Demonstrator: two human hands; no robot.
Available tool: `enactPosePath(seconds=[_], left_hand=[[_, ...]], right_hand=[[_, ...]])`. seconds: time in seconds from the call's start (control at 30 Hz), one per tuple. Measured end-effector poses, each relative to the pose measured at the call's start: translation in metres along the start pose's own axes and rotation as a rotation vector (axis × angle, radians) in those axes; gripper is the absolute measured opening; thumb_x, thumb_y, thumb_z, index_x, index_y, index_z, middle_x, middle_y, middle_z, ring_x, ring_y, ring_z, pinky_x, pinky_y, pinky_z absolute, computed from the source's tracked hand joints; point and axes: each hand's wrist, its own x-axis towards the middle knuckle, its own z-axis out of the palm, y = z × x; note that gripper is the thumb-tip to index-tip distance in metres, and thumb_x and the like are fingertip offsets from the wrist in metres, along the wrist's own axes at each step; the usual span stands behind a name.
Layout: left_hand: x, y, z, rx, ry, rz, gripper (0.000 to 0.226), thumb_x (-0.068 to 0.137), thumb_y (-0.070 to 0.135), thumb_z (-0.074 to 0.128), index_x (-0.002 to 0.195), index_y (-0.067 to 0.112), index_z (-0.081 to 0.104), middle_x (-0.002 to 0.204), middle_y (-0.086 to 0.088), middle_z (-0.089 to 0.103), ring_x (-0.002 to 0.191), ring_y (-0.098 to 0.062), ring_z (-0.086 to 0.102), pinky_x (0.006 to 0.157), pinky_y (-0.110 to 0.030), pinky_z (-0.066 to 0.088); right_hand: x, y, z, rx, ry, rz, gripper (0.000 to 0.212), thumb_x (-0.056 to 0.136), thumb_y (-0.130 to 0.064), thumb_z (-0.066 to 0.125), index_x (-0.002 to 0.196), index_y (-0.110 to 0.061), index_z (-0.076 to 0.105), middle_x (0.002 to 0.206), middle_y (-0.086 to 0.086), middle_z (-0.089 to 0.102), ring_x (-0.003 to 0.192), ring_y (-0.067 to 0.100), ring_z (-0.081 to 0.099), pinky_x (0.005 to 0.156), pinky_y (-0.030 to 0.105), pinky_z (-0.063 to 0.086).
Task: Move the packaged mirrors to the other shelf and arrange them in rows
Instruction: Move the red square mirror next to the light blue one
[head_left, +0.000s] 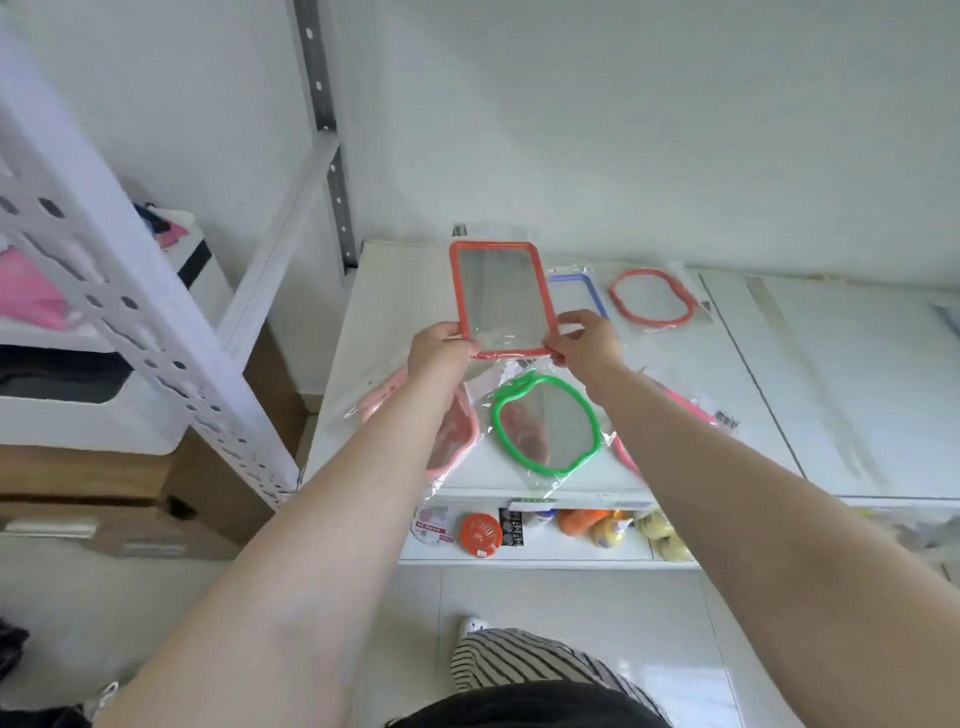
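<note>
Both hands hold a red rectangular packaged mirror (501, 299) over the white shelf top (395, 291). My left hand (441, 348) pinches its lower left corner and my right hand (587, 340) pinches its lower right corner. Behind it lies a blue-framed mirror (589, 291), mostly hidden, and a red oval-framed mirror (652, 298) at the back. Nearer to me lie a green apple-shaped mirror (545, 423), a pale pink mirror (457, 431) under my left arm, and a bright pink mirror (691, 408) under my right arm.
A lower shelf (530, 558) holds small packaged goods and plush toys. A white perforated rack post (150, 322) slants across the left, with white storage bins (88, 415) behind it. A grey upright (332, 156) stands against the wall. A second white panel (831, 374) adjoins on the right.
</note>
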Motion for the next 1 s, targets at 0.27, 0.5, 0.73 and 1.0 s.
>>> enactPosePath(seconds=[0.27, 0.5, 0.73, 1.0], left_hand=[[-0.097, -0.043, 0.0, -0.046, -0.237, -0.019, 0.044, 0.083, -0.007, 0.064, 0.125, 0.004, 0.061, 0.098, -0.011, 0.066, 0.084, -0.026, 0.067, 0.073, -0.027, 0.06], [-0.179, -0.081, 0.058, 0.17, -0.437, 0.067, 0.071, 0.079, -0.001, 0.068, 0.14, 0.028, 0.046, 0.09, -0.001, 0.067, 0.089, -0.026, 0.071, 0.083, -0.036, 0.059], [-0.272, -0.106, 0.135, 0.327, -0.653, 0.039, 0.064, 0.084, -0.004, 0.059, 0.136, 0.032, 0.051, 0.101, 0.007, 0.066, 0.089, -0.025, 0.072, 0.055, -0.024, 0.053], [-0.362, -0.166, 0.243, 0.416, -0.76, 0.071, 0.061, 0.081, -0.009, 0.059, 0.134, 0.02, 0.055, 0.107, -0.003, 0.068, 0.08, -0.019, 0.066, 0.074, -0.031, 0.061]], right_hand=[[-0.138, 0.044, -0.041, 0.026, 0.162, 0.156, 0.034, 0.085, -0.004, 0.066, 0.118, -0.01, 0.06, 0.067, 0.001, 0.061, 0.063, 0.019, 0.061, 0.083, 0.043, 0.058], [-0.244, 0.108, -0.103, 0.058, 0.393, 0.34, 0.032, 0.087, -0.009, 0.063, 0.117, -0.016, 0.055, 0.077, 0.002, 0.061, 0.061, 0.02, 0.06, 0.043, 0.023, 0.042], [-0.323, 0.175, -0.182, 0.134, 0.555, 0.457, 0.033, 0.085, -0.011, 0.065, 0.117, -0.017, 0.058, 0.093, 0.008, 0.067, 0.072, 0.022, 0.064, 0.061, 0.032, 0.052], [-0.39, 0.272, -0.278, 0.169, 0.657, 0.566, 0.026, 0.083, -0.007, 0.065, 0.107, -0.015, 0.059, 0.096, 0.015, 0.07, 0.069, 0.023, 0.063, 0.07, 0.036, 0.055]])
